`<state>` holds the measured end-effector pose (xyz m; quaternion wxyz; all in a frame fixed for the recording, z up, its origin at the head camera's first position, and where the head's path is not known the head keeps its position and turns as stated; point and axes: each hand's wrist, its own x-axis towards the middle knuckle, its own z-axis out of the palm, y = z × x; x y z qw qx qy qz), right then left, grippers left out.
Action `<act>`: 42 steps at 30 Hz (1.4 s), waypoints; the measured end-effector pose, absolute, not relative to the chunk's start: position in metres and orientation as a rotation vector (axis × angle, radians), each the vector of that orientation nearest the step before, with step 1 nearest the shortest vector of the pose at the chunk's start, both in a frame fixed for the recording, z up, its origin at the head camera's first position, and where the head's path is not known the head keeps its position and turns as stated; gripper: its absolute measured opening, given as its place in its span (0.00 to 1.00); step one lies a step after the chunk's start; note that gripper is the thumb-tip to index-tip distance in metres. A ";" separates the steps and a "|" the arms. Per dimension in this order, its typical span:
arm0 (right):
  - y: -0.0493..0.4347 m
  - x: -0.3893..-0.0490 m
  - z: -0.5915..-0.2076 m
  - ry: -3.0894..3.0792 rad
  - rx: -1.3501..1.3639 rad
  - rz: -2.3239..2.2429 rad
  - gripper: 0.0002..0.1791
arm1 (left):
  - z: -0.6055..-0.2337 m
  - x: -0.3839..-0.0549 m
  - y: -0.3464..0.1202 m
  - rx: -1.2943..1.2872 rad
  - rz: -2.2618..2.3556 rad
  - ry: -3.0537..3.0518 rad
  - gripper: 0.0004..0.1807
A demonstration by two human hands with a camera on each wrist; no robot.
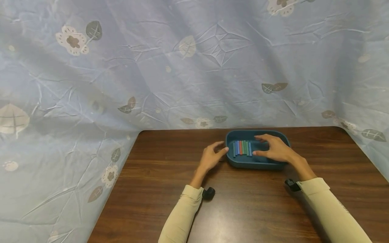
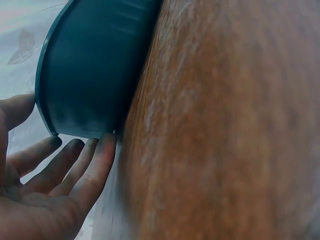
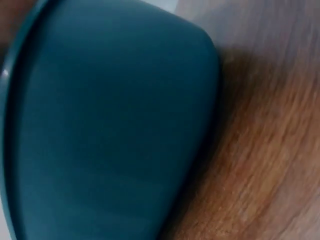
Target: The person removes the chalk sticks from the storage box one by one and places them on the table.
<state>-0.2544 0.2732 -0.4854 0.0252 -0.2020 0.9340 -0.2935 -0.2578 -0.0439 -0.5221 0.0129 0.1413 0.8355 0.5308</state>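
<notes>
A dark teal tray [image 1: 258,165] with rounded corners lies toward the far side of the table. Several thin coloured sticks [image 1: 244,148], blue, red and green, lie side by side in its left half; their exact kind is unclear. At the tray's left end is my left hand [image 1: 210,157]. In the left wrist view, the loosely spread fingers [image 2: 92,175] meet the tray's outer wall [image 2: 90,75], with the thumb by the rim. My right hand [image 1: 275,148] reaches over the tray's right side, thumb and fingers apart, thumb tip close to the rightmost stick. Tray wall [image 3: 110,120] hides this hand in the right wrist view.
The brown wooden table [image 1: 243,206] extends around the tray. A pale blue patterned cloth [image 1: 182,67] hangs behind it and along both sides. Black wrist cameras stick out from the left wrist [image 1: 208,193] and the right wrist [image 1: 292,185].
</notes>
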 end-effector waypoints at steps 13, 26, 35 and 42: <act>0.265 -0.268 -0.498 2.857 -0.595 -0.940 0.49 | -0.517 -0.256 -0.043 0.452 1.570 2.623 0.27; 0.265 -0.275 -0.503 2.849 -0.578 -0.935 0.48 | -0.516 -0.255 -0.042 0.412 1.591 2.589 0.27; 0.264 -0.278 -0.507 2.866 -0.584 -0.924 0.48 | -0.514 -0.255 -0.041 0.394 1.624 2.548 0.27; 0.263 -0.279 -0.510 2.855 -0.586 -0.907 0.49 | -0.514 -0.253 -0.041 0.386 1.603 2.561 0.27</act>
